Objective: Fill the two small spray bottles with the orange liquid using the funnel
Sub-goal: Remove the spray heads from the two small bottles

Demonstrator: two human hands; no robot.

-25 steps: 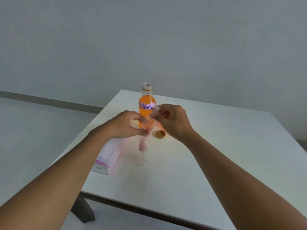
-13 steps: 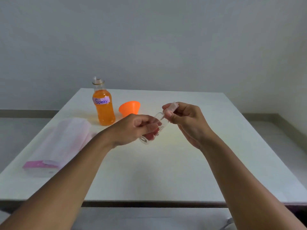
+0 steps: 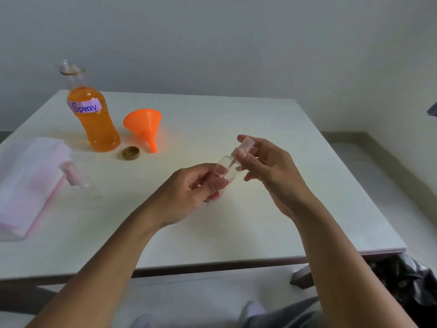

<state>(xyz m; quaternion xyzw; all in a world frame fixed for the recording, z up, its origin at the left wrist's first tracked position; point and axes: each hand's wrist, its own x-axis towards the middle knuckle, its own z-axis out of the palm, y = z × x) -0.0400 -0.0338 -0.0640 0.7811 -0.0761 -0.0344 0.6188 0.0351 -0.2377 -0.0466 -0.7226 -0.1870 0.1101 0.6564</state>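
Observation:
My left hand (image 3: 191,190) grips the clear body of a small spray bottle (image 3: 224,165), tilted above the white table (image 3: 272,197). My right hand (image 3: 264,166) pinches its pale pink spray head (image 3: 243,146) at the upper end. A second small spray bottle (image 3: 75,178) with a pink top stands at the left. The open bottle of orange liquid (image 3: 94,119), labelled "Spray", stands at the back left. An orange funnel (image 3: 144,129) lies on its side just right of it.
A gold bottle cap (image 3: 130,153) lies in front of the big bottle. A pink and white pack of tissues (image 3: 26,183) sits at the table's left edge. A dark bag (image 3: 411,285) is on the floor at the lower right.
My view has moved closer and lower, so the second spray bottle and the cap now show. Both hands still hold the small spray bottle, which has shifted slightly right.

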